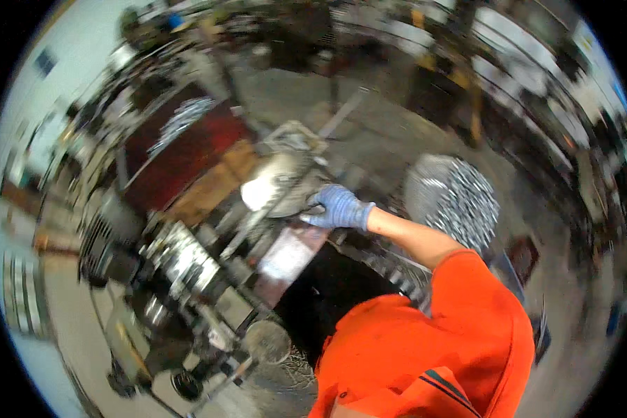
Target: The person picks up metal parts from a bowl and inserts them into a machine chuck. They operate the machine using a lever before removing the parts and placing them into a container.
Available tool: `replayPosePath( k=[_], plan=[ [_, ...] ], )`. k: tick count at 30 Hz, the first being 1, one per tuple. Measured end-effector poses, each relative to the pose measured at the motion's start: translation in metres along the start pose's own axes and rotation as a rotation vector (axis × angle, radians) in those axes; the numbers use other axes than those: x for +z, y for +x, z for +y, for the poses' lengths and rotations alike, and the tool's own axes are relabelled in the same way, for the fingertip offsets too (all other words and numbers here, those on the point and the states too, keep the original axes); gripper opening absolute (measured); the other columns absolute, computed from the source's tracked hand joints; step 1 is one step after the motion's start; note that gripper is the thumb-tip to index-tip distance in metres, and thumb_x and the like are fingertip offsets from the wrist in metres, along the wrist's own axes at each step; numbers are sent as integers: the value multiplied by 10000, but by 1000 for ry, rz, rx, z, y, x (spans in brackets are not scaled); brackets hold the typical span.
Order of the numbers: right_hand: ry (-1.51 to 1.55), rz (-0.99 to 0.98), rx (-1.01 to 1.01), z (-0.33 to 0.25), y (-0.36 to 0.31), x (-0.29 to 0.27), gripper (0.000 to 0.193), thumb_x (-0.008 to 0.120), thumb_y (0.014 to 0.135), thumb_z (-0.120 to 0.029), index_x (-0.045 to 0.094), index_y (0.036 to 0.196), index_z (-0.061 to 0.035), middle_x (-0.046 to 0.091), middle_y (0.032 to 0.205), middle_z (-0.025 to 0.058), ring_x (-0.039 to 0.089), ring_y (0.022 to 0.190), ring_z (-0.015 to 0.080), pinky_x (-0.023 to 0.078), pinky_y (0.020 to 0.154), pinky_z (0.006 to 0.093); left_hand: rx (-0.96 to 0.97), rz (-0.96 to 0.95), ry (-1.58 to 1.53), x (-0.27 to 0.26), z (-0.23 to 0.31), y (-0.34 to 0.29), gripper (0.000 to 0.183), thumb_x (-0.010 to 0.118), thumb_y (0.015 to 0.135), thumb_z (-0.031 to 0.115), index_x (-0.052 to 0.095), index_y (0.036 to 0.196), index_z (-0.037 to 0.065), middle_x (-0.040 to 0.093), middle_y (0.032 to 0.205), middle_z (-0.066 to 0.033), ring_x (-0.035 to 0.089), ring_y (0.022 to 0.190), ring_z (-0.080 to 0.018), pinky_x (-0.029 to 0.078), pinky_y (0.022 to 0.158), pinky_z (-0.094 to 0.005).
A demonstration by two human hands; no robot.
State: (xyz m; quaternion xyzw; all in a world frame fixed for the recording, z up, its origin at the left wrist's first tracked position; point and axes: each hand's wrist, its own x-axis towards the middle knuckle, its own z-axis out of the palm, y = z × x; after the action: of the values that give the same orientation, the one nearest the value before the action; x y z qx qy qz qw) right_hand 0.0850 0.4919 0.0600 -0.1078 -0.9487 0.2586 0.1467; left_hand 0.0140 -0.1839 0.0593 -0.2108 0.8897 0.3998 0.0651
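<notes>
My right hand (339, 207), in a blue-grey knit glove, reaches out to the left from an orange sleeve. Its thumb and fingers close on the right edge of a shiny, round metal pan (275, 184), though motion blur softens the grip. What the pan holds, if anything, cannot be made out. Just below the hand lies a flat plate (289, 259) with a bright patch, on the machine. My left hand does not show.
A red tray (202, 150) with metal pieces stands to the left. Machine parts (181, 258) with knobs crowd the lower left. On the right is a round container (425, 188) heaped with small shiny metal pieces (470, 202). Cluttered benches line the far side.
</notes>
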Motion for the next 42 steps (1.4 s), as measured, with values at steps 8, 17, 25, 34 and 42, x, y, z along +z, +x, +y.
replayPosePath(
  k=[8, 17, 25, 34, 42],
  plan=[
    [-135, 3, 555, 152, -150, -14, 518, 575, 730, -526, 684, 839, -31, 646, 827, 183, 614, 810, 334, 477, 771, 402, 54, -38, 66, -4, -5, 6, 384, 532, 847, 335, 655, 892, -26, 652, 664, -125, 587, 594, -201, 452, 745, -385],
    [-339, -166, 1132, 297, -232, -96, 663, 543, 700, -605, 663, 886, 20, 638, 902, 233, 624, 865, 352, 488, 773, 385, -26, -159, -41, -25, -42, 40, 409, 571, 865, 364, 624, 825, -39, 638, 702, -131, 557, 623, -199, 447, 650, -339],
    [-545, -438, 1045, 256, -201, -96, 585, 538, 720, -538, 648, 1043, -62, 594, 1142, 146, 561, 1068, 298, 415, 921, 410, -34, 49, 56, -3, -8, -10, 417, 554, 843, 375, 645, 805, -30, 648, 676, -131, 575, 602, -211, 446, 713, -364],
    [-567, -480, 1069, 299, -206, -68, 541, 561, 692, -534, 661, 1051, -143, 603, 1152, 87, 574, 1063, 266, 434, 892, 395, 43, 196, 108, 27, 39, -36, 422, 542, 831, 376, 659, 811, -29, 656, 677, -135, 590, 601, -221, 447, 761, -381],
    [-137, 67, 1185, 280, -217, -84, 650, 582, 682, -602, 656, 1000, -39, 629, 1057, 165, 599, 987, 312, 462, 854, 370, 365, 183, 94, 37, 93, -73, 410, 556, 860, 347, 640, 903, -52, 656, 767, -152, 584, 669, -219, 455, 736, -365]
  ],
)
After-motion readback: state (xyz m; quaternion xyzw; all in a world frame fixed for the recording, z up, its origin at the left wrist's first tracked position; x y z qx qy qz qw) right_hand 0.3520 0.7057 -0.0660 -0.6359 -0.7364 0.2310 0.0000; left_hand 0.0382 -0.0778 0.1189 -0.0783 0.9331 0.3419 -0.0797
